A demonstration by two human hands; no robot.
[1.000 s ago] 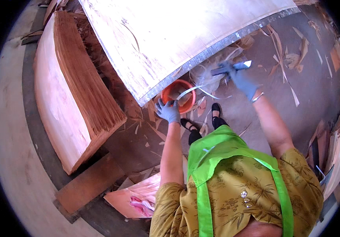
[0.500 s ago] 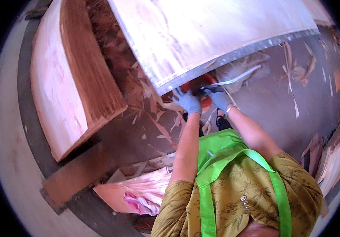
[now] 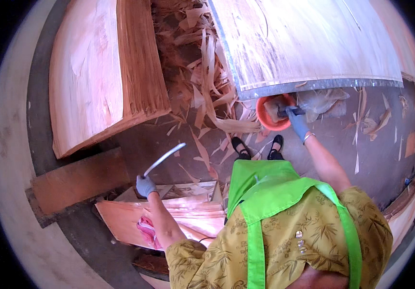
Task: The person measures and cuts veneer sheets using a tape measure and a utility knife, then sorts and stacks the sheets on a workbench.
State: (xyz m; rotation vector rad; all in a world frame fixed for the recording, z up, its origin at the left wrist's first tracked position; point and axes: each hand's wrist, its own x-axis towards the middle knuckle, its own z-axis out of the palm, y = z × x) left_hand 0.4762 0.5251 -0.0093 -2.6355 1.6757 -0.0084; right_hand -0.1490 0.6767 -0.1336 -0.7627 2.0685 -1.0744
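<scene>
My left hand (image 3: 144,186), in a grey-blue glove, is out to the left, closed around one end of a thin white strip (image 3: 166,157) that points up and to the right. My right hand (image 3: 298,123), gloved alike, grips a tool with a black handle (image 3: 292,111) over an orange bucket (image 3: 281,126). The tool's head is down in the bucket and I cannot make out its kind. The bucket stands on the floor, partly under the edge of a worktable (image 3: 323,85) covered by a pale wood veneer sheet (image 3: 308,43).
A thick stack of veneer (image 3: 142,62) stands at the left, with veneer scraps (image 3: 207,91) strewn beside it. Clear plastic film (image 3: 320,101) lies right of the bucket. Near my left arm are a brown board (image 3: 79,180) and more veneer sheets (image 3: 183,214) with a pink cloth (image 3: 147,231).
Both hands were together at the bucket. My left hand has swung down and left, now with the white strip that lay by the right hand. The right hand stays at the bucket.
</scene>
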